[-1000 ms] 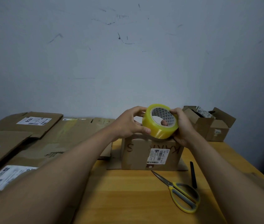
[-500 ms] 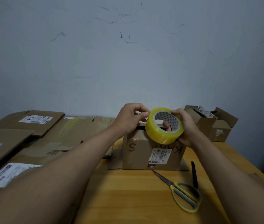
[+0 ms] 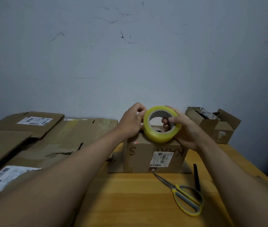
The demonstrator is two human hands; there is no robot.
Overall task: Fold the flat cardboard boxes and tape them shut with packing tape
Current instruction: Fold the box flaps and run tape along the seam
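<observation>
A yellowish roll of packing tape [image 3: 156, 136] is held in the air just above a folded cardboard box [image 3: 141, 158] with a white shipping label. My right hand [image 3: 185, 128] grips the roll, fingers through its core and thumb on the outer side. My left hand [image 3: 132, 122] pinches at the roll's upper left edge with thumb and fingertips. Whether a tape end is lifted there I cannot tell. The box stands on a wooden table [image 3: 130, 199], its top partly hidden by the roll and my hands.
Several flat cardboard boxes [image 3: 48, 138] with labels cover the table's left side. Yellow-handled scissors [image 3: 184, 196] and a black pen [image 3: 196, 176] lie right of centre. Two small open boxes [image 3: 215, 126] stand at the back right against the grey wall.
The tape roll has stayed above the box, drifting slightly right. My left hand slid from the roll's lower left side up to its top left edge, fingertips now pinching there.
</observation>
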